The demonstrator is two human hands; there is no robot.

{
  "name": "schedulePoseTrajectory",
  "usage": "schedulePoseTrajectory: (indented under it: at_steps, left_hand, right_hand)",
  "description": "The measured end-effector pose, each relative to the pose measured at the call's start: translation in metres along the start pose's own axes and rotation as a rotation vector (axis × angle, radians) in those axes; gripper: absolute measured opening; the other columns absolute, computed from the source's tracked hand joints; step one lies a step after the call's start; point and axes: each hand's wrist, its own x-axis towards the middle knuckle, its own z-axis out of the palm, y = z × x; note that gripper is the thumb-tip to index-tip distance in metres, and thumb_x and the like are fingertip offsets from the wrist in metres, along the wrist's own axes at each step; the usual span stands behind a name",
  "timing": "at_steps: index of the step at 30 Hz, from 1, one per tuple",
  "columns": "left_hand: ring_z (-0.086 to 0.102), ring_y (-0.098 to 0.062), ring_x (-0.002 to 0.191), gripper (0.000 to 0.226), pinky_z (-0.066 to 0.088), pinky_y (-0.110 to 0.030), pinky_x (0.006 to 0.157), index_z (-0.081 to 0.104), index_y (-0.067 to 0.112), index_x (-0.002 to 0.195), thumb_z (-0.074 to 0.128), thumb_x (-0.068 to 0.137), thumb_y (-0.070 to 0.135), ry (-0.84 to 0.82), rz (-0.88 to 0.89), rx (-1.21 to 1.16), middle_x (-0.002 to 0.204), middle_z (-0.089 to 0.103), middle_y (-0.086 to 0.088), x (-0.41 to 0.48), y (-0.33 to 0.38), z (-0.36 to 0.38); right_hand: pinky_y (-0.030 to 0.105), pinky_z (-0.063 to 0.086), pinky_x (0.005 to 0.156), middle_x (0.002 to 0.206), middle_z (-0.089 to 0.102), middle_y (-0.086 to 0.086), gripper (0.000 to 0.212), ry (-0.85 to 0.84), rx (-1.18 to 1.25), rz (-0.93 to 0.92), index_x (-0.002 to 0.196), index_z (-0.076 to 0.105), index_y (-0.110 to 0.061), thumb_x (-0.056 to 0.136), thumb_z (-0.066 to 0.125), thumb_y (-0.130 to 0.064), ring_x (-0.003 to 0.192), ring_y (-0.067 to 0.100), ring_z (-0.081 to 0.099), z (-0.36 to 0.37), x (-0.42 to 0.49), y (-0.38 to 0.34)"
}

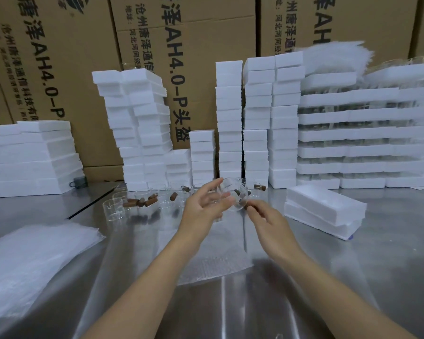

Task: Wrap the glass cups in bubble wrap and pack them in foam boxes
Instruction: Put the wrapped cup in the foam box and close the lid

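A clear glass cup [233, 195] with a brown wooden handle is held above the table between both hands. My left hand [203, 209] cups its left side with fingers spread around the glass. My right hand [264, 217] pinches the brown handle at the cup's lower right. Under the hands a sheet of bubble wrap [213, 263] lies flat on the metal table. More glass cups with brown handles [142, 204] stand in a loose row behind. Two white foam boxes [324, 211] are stacked to the right.
A pile of bubble wrap sheets [32, 260] lies at the left. Tall stacks of white foam boxes [230, 118] line the back, in front of brown cardboard cartons [59, 69]. Foam trays with glassware [365, 135] are stacked at the right.
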Motion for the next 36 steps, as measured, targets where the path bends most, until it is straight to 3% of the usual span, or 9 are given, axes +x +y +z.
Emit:
schedulePoseTrajectory:
  at_steps: [3,6,9,12,16,19,27,32,36]
  left_hand:
    - [0.075,-0.017,0.116,0.053,0.06,-0.042,0.1,0.071,0.045,0.132,0.086,0.081,0.04,-0.015,-0.037,-0.061,0.123,0.08,0.006,0.0,0.0,-0.002]
    - [0.075,-0.015,0.117,0.051,0.062,-0.037,0.096,0.071,0.042,0.135,0.085,0.086,0.039,-0.032,-0.045,-0.125,0.133,0.075,0.005,-0.001,0.0,-0.005]
    - [0.073,-0.011,0.119,0.061,0.062,-0.037,0.099,0.059,0.041,0.148,0.084,0.094,0.031,0.01,-0.032,-0.069,0.137,0.071,0.005,0.0,-0.005,-0.002]
    - [0.066,-0.002,0.121,0.061,0.055,-0.03,0.1,0.05,0.045,0.15,0.079,0.097,0.039,0.005,-0.01,0.294,0.144,0.064,0.009,-0.005,-0.015,0.002]
    - [0.048,-0.024,0.145,0.067,0.043,-0.045,0.117,0.041,0.029,0.159,0.052,0.103,0.063,-0.275,-0.065,1.133,0.161,0.049,0.0,-0.013,-0.04,0.002]
    - [0.046,-0.031,0.145,0.052,0.038,-0.047,0.12,0.051,0.012,0.148,0.034,0.113,0.047,-0.425,-0.142,1.288,0.154,0.051,-0.011,-0.013,-0.049,-0.001]
    - [0.064,-0.024,0.123,0.04,0.052,-0.042,0.101,0.065,0.033,0.133,0.031,0.116,0.043,-0.174,-0.078,1.068,0.131,0.068,0.006,-0.007,-0.044,-0.011]
    - [0.043,-0.008,0.15,0.046,0.032,-0.027,0.117,0.05,0.041,0.157,0.03,0.116,0.048,-0.018,-0.072,0.55,0.159,0.051,0.02,0.0,-0.034,-0.01]
    - [0.033,0.009,0.142,0.046,0.022,-0.008,0.109,0.043,0.047,0.16,0.03,0.116,0.049,0.021,0.001,0.471,0.158,0.043,0.03,0.002,-0.028,-0.009]
  right_hand:
    - [0.022,0.051,0.091,0.1,0.077,-0.011,0.022,-0.064,0.018,0.019,0.116,0.075,-0.026,0.108,0.055,-0.028,0.096,0.0,0.071,-0.001,0.001,0.002]
    - [0.012,0.049,0.071,0.088,0.078,0.003,0.02,-0.146,0.06,0.032,0.103,0.076,-0.02,0.107,0.057,-0.023,0.08,0.005,0.072,-0.003,0.0,-0.003]
    - [0.02,0.047,0.066,0.086,0.078,0.006,0.02,-0.149,0.173,0.161,0.103,0.075,-0.01,0.107,0.058,-0.02,0.069,0.01,0.073,-0.001,0.0,-0.007]
    - [0.029,0.046,0.071,0.09,0.081,0.002,0.021,-0.065,0.279,0.283,0.106,0.074,-0.013,0.107,0.058,-0.026,0.067,0.016,0.076,-0.003,0.003,-0.008]
    - [0.032,0.047,0.072,0.093,0.081,-0.001,0.021,0.071,0.333,0.381,0.104,0.071,-0.015,0.107,0.058,-0.03,0.067,0.018,0.077,-0.012,0.008,0.0]
    - [0.033,0.045,0.071,0.095,0.081,0.001,0.021,0.11,0.367,0.445,0.104,0.069,-0.014,0.106,0.059,-0.033,0.067,0.017,0.077,-0.016,0.01,0.008]
    - [0.027,0.045,0.068,0.092,0.081,0.001,0.02,-0.108,0.179,0.435,0.098,0.08,-0.018,0.097,0.072,-0.036,0.062,0.009,0.068,-0.015,0.008,0.009]
    - [0.028,0.043,0.068,0.087,0.081,-0.002,0.017,-0.175,0.11,0.397,0.092,0.082,-0.019,0.094,0.074,-0.034,0.063,0.007,0.067,-0.012,0.006,0.009]
    - [0.019,0.043,0.056,0.085,0.081,0.001,0.015,-0.162,0.074,0.388,0.091,0.081,-0.017,0.095,0.074,-0.03,0.059,0.007,0.066,-0.012,0.007,0.011]
